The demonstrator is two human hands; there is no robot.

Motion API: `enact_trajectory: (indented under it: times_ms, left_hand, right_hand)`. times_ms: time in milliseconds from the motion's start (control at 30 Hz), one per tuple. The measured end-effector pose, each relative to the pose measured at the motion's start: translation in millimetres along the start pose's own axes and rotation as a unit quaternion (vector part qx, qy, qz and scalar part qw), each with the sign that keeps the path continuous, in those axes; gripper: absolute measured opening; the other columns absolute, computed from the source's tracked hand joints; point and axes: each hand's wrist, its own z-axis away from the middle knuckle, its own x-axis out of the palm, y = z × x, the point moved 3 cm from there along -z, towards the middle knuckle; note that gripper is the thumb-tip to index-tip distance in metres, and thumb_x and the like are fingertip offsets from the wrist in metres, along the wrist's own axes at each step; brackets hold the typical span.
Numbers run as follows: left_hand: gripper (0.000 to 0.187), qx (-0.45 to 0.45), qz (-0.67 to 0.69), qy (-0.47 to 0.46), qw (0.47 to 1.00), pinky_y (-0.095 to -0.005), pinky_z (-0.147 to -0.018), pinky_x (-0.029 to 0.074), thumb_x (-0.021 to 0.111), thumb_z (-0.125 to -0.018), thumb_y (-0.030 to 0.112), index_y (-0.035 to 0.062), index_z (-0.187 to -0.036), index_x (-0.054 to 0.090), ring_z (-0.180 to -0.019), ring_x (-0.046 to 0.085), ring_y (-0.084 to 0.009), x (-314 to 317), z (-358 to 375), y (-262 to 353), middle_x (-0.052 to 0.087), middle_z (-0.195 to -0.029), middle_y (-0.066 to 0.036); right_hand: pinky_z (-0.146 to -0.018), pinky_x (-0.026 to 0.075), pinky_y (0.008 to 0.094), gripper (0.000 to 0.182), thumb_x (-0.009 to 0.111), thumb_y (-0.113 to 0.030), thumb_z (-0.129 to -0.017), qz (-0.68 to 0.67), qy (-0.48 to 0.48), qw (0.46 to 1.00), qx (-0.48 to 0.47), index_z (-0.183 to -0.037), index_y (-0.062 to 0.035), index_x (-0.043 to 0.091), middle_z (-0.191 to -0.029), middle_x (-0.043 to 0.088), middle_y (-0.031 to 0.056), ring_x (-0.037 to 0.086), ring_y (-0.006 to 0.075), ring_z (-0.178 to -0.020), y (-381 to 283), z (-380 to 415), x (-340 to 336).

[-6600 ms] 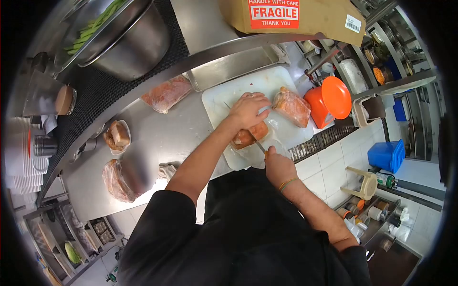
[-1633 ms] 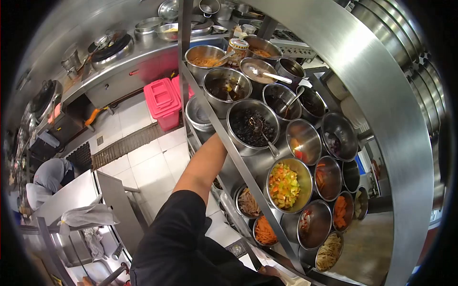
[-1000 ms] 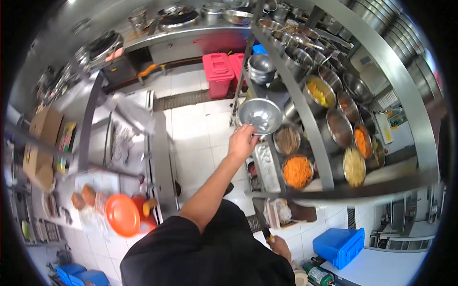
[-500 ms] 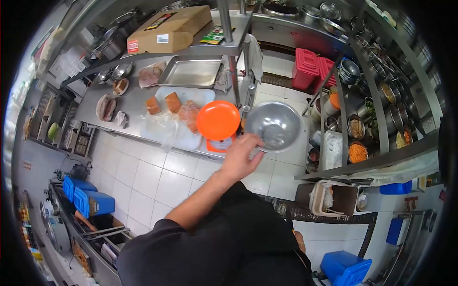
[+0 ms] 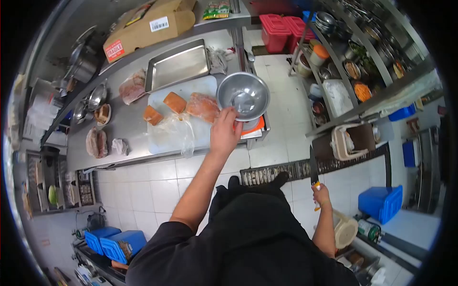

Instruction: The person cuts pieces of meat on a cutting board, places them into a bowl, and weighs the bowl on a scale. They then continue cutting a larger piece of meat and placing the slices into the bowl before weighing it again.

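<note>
My left hand (image 5: pixel 225 132) pinches the near rim of a steel mixing bowl (image 5: pixel 248 88), which overlaps the orange kitchen scale (image 5: pixel 256 127) at the table's right end. In my right hand (image 5: pixel 321 194), low on the right and away from the table, is a knife (image 5: pixel 313 164) with a yellow-and-white handle, its blade pointing up in the view. Left of the bowl, a large piece of salmon (image 5: pixel 202 107) and two smaller salmon blocks (image 5: pixel 174 102) lie on a white cutting board (image 5: pixel 160 142). Clear plastic wrap (image 5: pixel 177 129) covers the board's near part.
Behind the board stands a steel tray (image 5: pixel 177 66), with raw meat (image 5: pixel 132 87) beside it. A cardboard box (image 5: pixel 148 29) sits on the shelf above. Right of the aisle is a rack (image 5: pixel 350 117) of containers. A floor drain (image 5: pixel 260 176) crosses behind the table; blue bins (image 5: pixel 380 204) stand right.
The bowl has moved left in my left hand, from beside the scale to over it, hiding the orange plate. My right hand with the knife has come into view.
</note>
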Motion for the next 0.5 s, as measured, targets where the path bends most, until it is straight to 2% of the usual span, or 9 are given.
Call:
enact_trajectory:
  times_ms: [133,233,300,400,500]
  left_hand:
    - [0.047,0.027,0.004,-0.021,0.999,-0.0479,-0.104,0.054,0.079,-0.087,0.011,0.0055,-0.131,0.064,-0.129,0.060,-0.0417,-14,2,-9,0.057,-0.145,-0.020]
    - [0.059,0.071,-0.001,0.008,0.997,-0.0472,-0.106,0.053,0.082,-0.085,0.012,0.0084,-0.140,0.060,-0.132,0.058,-0.0416,-35,8,-11,0.055,-0.148,-0.019]
    - [0.066,0.166,-0.067,0.023,0.984,-0.0491,-0.102,0.055,0.081,-0.087,0.013,0.0066,-0.147,0.055,-0.130,0.059,-0.0397,-46,15,-21,0.050,-0.154,-0.019]
    - [0.071,-0.045,0.079,-0.060,0.994,-0.0428,-0.090,0.060,0.080,-0.089,0.013,0.0049,-0.151,0.049,-0.116,0.067,-0.0327,-58,44,-32,0.050,-0.152,-0.020]
    - [0.076,-0.123,0.087,-0.086,0.985,-0.0360,-0.077,0.060,0.081,-0.091,0.015,0.0021,-0.155,0.042,-0.102,0.069,-0.0237,-44,77,-69,0.050,-0.149,-0.023]
  right_hand:
    - [-0.044,0.050,0.0370,0.027,0.073,-0.029,-0.100,0.005,0.025,1.000,-0.003,-0.104,-0.0050,0.060,-0.066,0.062,0.0068,0.060,0.0179,-0.048,-18,55,30]
    - [-0.044,0.051,0.0368,0.029,0.073,-0.027,-0.098,-0.032,0.026,0.999,0.005,-0.106,-0.0029,0.061,-0.068,0.063,0.0075,0.060,0.0180,-0.050,-6,85,52]
    - [-0.045,0.050,0.0362,0.030,0.073,-0.027,-0.098,-0.065,0.021,0.998,0.011,-0.105,-0.0013,0.061,-0.069,0.064,0.0078,0.061,0.0184,-0.050,-1,103,66]
    - [-0.046,0.051,0.0363,0.031,0.073,-0.027,-0.098,-0.086,0.004,0.996,0.014,-0.106,-0.0001,0.060,-0.070,0.064,0.0085,0.062,0.0191,-0.051,12,114,86]
    - [-0.047,0.052,0.0374,0.032,0.072,-0.028,-0.099,-0.087,-0.003,0.996,-0.002,-0.106,0.0005,0.061,-0.070,0.065,0.0093,0.064,0.0198,-0.052,23,109,103]
